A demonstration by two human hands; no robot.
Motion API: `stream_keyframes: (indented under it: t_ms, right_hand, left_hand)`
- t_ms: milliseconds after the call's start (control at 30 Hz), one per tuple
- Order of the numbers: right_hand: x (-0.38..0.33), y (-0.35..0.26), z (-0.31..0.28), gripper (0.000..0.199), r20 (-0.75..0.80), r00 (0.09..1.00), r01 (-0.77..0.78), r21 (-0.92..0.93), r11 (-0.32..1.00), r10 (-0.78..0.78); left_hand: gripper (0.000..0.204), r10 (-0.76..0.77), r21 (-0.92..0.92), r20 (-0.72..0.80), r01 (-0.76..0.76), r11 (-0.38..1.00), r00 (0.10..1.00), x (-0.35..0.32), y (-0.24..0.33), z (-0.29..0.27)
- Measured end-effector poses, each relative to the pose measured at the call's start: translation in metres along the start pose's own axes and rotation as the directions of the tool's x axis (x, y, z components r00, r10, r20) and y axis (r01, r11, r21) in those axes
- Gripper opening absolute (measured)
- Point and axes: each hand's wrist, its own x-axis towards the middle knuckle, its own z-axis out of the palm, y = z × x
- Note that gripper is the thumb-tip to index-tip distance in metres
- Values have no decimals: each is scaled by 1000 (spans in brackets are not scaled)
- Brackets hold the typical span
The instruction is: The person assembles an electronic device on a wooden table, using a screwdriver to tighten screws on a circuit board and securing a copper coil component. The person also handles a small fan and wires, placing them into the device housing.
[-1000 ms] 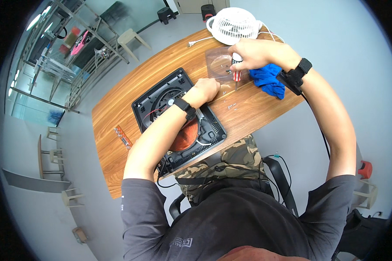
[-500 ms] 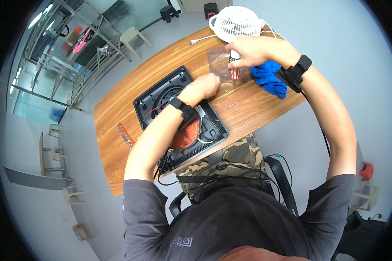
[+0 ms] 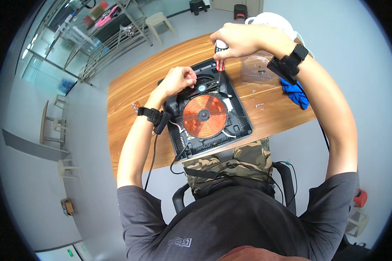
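Observation:
An opened black induction cooker housing [image 3: 240, 114] lies on the table, its round copper coil [image 3: 204, 126] and a small cooling fan [image 3: 201, 88] exposed. My right hand [image 3: 235, 40] grips a screwdriver [image 3: 220, 65] with a white, black and red handle, held upright. Its shaft points down at the housing's far right part; whether the tip touches a screw is too small to tell. Over the housing's far left side is my left hand [image 3: 179, 80], its fingers curled and the thumb pressed to them. What they hold, if anything, is hidden.
Right of the housing is a clear plastic tray [image 3: 257, 75] with small parts in it. Several loose screws [image 3: 259, 105] lie nearer me. A blue cloth item [image 3: 297, 95] rests at the right edge, a white appliance [image 3: 272, 19] behind. An orange part [image 3: 136, 105] shows by my left wrist.
My right hand has carried the screwdriver left, from over the clear tray to the housing. My left hand has drawn back left from beside the tray, uncovering the coil and fan.

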Motion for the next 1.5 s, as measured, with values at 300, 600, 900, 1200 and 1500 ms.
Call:
stream_keyframes:
  t_ms: [300,600,900,1200,1500]
  right_hand:
    - [77,-55,15,43,45,995,88,4,996,-88]
    - [98,-66,9,42,-47,987,151,-23,988,-152]
    - [97,-67,9,42,-47,984,172,-10,985,-172]
    - [95,-61,17,42,-46,983,180,12,984,-179]
    - [93,-56,18,45,-50,983,174,3,985,-174]
  left_hand:
    - [7,18,0,-38,-18,1000,999,-40,-40,-14]
    - [14,105,102,-157,-90,991,982,-48,-47,-17]
    - [15,135,-9,-172,-139,990,976,-43,-53,-7]
    - [13,108,-12,-166,-112,994,980,-44,-51,-3]
    - [10,128,-7,-173,-131,991,977,-41,-45,-4]
